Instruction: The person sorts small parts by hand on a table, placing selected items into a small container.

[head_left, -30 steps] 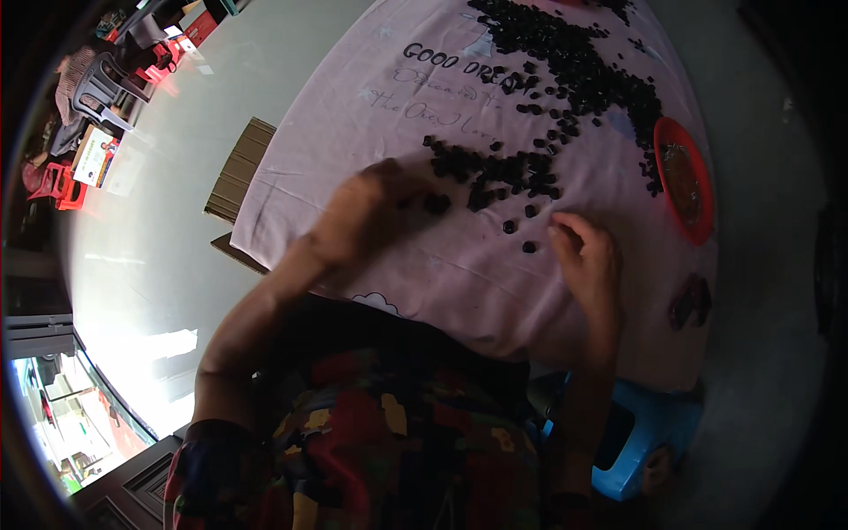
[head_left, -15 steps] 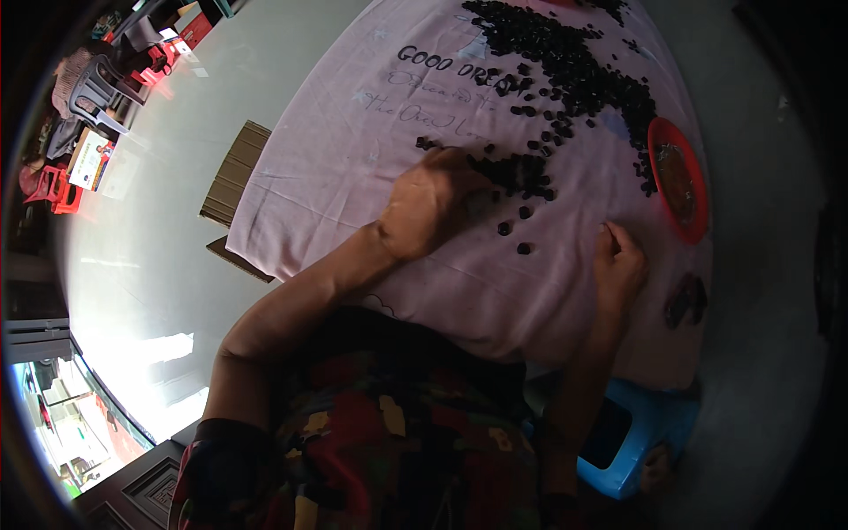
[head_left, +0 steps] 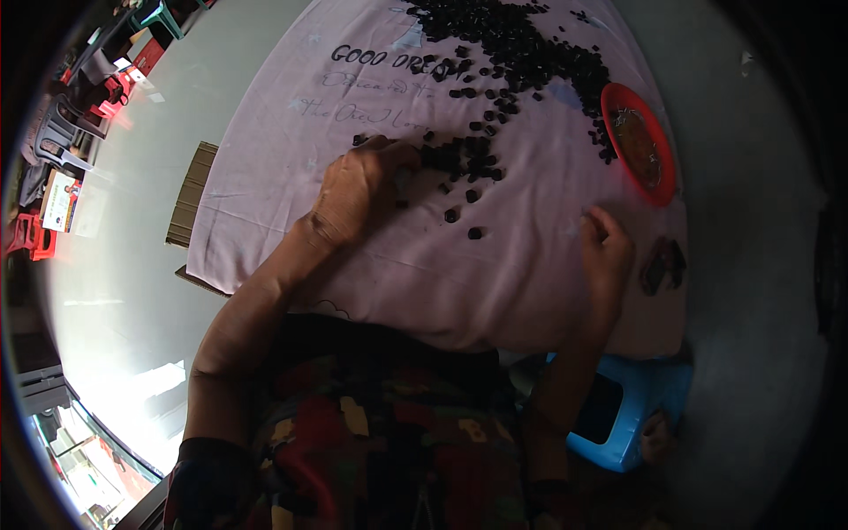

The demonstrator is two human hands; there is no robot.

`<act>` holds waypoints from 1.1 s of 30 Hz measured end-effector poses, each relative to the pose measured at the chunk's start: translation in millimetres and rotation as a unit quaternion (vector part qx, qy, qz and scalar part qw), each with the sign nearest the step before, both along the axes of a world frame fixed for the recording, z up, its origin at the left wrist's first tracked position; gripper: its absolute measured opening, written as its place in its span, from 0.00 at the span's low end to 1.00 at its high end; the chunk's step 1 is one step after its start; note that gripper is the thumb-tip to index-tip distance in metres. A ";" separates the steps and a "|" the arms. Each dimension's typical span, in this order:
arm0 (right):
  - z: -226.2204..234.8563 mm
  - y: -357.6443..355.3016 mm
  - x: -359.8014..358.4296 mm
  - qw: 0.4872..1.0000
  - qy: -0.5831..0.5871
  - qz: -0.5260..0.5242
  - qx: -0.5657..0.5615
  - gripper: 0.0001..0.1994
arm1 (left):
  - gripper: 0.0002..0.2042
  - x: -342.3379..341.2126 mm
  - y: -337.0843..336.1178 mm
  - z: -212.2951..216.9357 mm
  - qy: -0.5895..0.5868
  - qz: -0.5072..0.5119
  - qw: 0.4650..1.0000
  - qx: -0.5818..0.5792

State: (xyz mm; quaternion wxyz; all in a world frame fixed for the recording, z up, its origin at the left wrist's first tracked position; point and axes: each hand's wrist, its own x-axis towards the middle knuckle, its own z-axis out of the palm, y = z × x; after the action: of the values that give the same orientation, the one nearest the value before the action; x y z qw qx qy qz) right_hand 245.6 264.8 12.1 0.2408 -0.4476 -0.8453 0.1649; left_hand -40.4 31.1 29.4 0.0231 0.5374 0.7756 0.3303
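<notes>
My left hand (head_left: 358, 190) rests on the pink printed cloth (head_left: 274, 185), its fingers bent down at the left end of a small cluster of black pieces (head_left: 464, 157). Its fingertips are mostly hidden, so whatever they pinch does not show. A few single black pieces (head_left: 475, 233) lie just to the right of that hand. Over the right side of the cloth is my right hand (head_left: 608, 256), fingers curled in; I cannot make out anything in it. A large spread of the same small black pieces (head_left: 512, 44) covers the far part of the cloth.
A red-rimmed round plate (head_left: 662, 177) sits at the right edge, with a dark object (head_left: 655, 267) nearer me. Below is a blue plastic stool (head_left: 627, 433). Cardboard (head_left: 190, 199) stands left of the table; chairs (head_left: 57, 137) are farther off.
The whole view has shifted, so the table appears farther left and up. Against the cloth, my left hand has drawn slightly left from the cluster, and my right hand has moved right and nearer me.
</notes>
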 end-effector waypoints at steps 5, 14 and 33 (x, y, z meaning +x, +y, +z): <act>-8.2 18.2 -10.7 0.996 -0.017 0.056 0.062 0.13 | 0.06 -16.2 -0.9 -0.1 -0.158 -0.023 0.985 0.072; 38.6 -71.2 -96.2 0.963 0.119 0.224 -0.092 0.05 | 0.05 -16.0 -16.4 8.1 -0.607 -0.104 0.782 0.101; 25.6 -117.9 -116.8 0.804 0.348 0.331 -0.351 0.08 | 0.16 2.3 -21.2 -13.3 -0.757 -0.194 0.613 0.119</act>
State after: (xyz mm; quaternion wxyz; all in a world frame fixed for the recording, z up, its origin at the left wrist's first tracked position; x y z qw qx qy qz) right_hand 128.8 146.9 37.8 0.2760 -0.1075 -0.6857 0.6649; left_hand -38.1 9.9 16.1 0.6014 0.2327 0.3144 0.6966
